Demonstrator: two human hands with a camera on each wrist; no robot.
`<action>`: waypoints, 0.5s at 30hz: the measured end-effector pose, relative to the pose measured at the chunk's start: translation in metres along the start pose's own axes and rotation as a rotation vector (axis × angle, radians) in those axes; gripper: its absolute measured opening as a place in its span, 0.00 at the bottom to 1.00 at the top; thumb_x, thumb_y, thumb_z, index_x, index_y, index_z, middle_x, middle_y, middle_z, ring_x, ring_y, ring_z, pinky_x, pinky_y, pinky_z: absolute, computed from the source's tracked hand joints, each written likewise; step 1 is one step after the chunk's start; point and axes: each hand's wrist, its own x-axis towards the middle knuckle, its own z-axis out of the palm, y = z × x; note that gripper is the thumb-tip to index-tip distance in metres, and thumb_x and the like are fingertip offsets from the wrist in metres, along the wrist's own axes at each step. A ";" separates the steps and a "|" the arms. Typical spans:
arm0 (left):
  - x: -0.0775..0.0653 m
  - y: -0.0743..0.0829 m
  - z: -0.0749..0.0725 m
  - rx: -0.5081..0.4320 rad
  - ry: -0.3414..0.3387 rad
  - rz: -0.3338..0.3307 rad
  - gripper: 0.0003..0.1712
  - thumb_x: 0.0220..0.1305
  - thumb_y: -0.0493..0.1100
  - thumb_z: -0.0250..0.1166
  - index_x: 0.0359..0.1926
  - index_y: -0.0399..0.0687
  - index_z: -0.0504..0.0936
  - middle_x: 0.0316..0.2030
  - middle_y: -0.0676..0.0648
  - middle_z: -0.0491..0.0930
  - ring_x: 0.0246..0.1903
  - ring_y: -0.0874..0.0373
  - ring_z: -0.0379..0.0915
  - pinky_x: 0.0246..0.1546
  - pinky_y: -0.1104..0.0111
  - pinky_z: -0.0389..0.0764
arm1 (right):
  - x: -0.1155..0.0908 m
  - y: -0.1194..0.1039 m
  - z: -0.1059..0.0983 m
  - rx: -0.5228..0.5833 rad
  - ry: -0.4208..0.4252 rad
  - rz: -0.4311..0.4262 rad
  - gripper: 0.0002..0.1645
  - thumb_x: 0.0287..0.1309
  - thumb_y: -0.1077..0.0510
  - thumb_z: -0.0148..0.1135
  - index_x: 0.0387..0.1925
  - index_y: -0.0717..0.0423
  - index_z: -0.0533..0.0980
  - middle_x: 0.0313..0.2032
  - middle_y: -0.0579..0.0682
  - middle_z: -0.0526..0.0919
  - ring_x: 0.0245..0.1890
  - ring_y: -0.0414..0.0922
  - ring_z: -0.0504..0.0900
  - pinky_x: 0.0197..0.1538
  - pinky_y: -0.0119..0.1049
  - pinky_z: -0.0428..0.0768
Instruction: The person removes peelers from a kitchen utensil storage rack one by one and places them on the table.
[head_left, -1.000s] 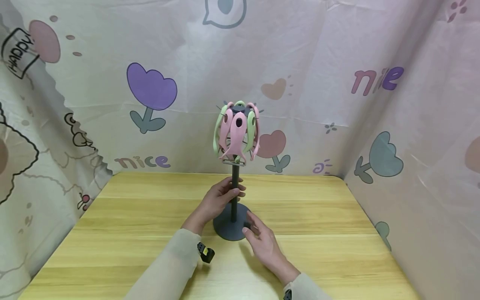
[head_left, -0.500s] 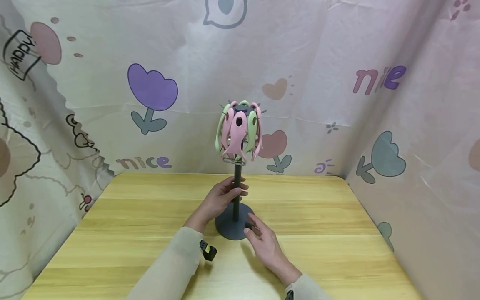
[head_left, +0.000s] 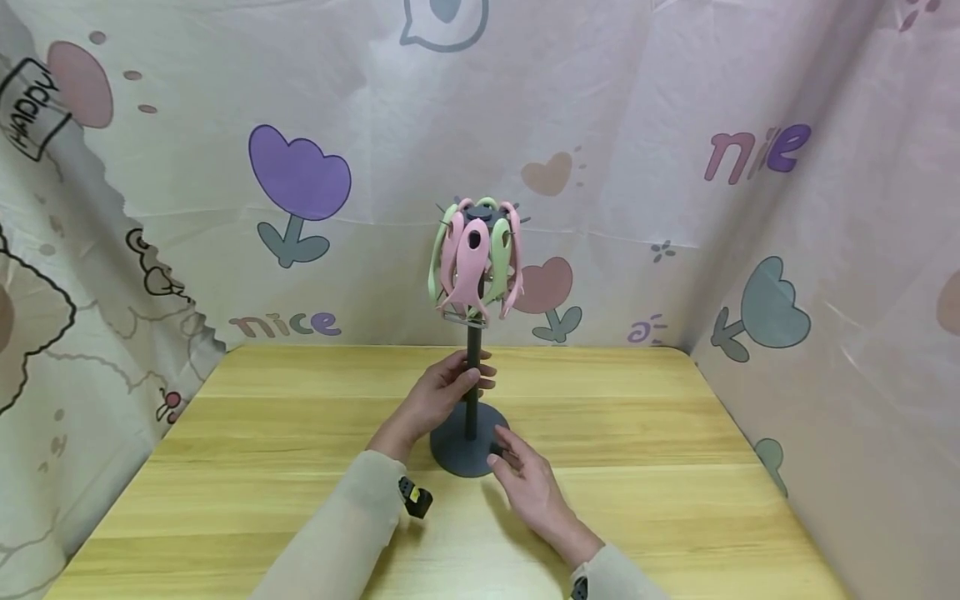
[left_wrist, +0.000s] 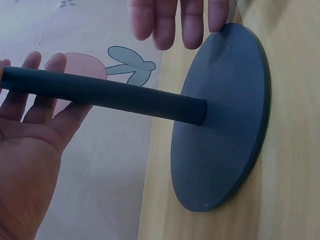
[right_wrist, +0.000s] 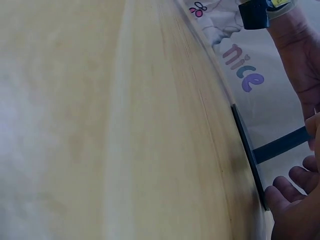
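A dark grey stand point(head_left: 472, 417) with a round base point(head_left: 457, 457) is upright on the table in the head view. Pink peelers point(head_left: 471, 262) and green peelers point(head_left: 501, 250), fish-shaped, hang in a ring from hooks at its top. My left hand point(head_left: 438, 390) holds the pole partway up, thumb in front and fingers behind. In the left wrist view, the pole point(left_wrist: 115, 97) lies across the fingers of that hand. My right hand point(head_left: 528, 483) is at the base's right edge, fingers loosely bent; a fingertip seems to touch the rim in the left wrist view.
The light wood table point(head_left: 225, 467) extends around the stand. A patterned cloth backdrop point(head_left: 615, 100) rises behind the table's back edge and on both sides. A small black wrist camera point(head_left: 416, 498) is strapped on the left sleeve.
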 end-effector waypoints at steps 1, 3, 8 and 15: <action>0.001 0.000 -0.001 -0.003 -0.006 0.000 0.21 0.82 0.46 0.57 0.71 0.50 0.74 0.63 0.39 0.82 0.61 0.45 0.82 0.66 0.50 0.80 | 0.000 0.000 0.000 -0.001 0.000 0.000 0.32 0.79 0.50 0.59 0.76 0.58 0.67 0.70 0.64 0.75 0.68 0.63 0.78 0.67 0.60 0.78; 0.002 0.002 -0.002 -0.006 -0.018 0.006 0.21 0.82 0.46 0.57 0.71 0.50 0.74 0.62 0.38 0.82 0.61 0.44 0.83 0.66 0.49 0.80 | 0.001 0.000 -0.001 -0.003 0.001 -0.001 0.32 0.79 0.50 0.59 0.76 0.58 0.67 0.70 0.64 0.75 0.68 0.63 0.78 0.67 0.60 0.78; 0.002 0.003 -0.002 0.003 -0.046 -0.003 0.21 0.81 0.44 0.59 0.71 0.50 0.74 0.62 0.36 0.82 0.60 0.43 0.83 0.66 0.48 0.79 | 0.000 0.001 -0.003 -0.016 0.005 0.000 0.32 0.79 0.52 0.58 0.76 0.60 0.67 0.70 0.64 0.75 0.68 0.64 0.78 0.67 0.60 0.77; 0.001 0.002 -0.003 0.019 -0.026 -0.018 0.22 0.80 0.42 0.60 0.70 0.51 0.74 0.61 0.37 0.82 0.60 0.44 0.83 0.66 0.49 0.79 | 0.005 -0.007 -0.009 -0.034 0.030 -0.019 0.33 0.79 0.49 0.58 0.76 0.60 0.67 0.69 0.64 0.77 0.66 0.64 0.79 0.66 0.57 0.79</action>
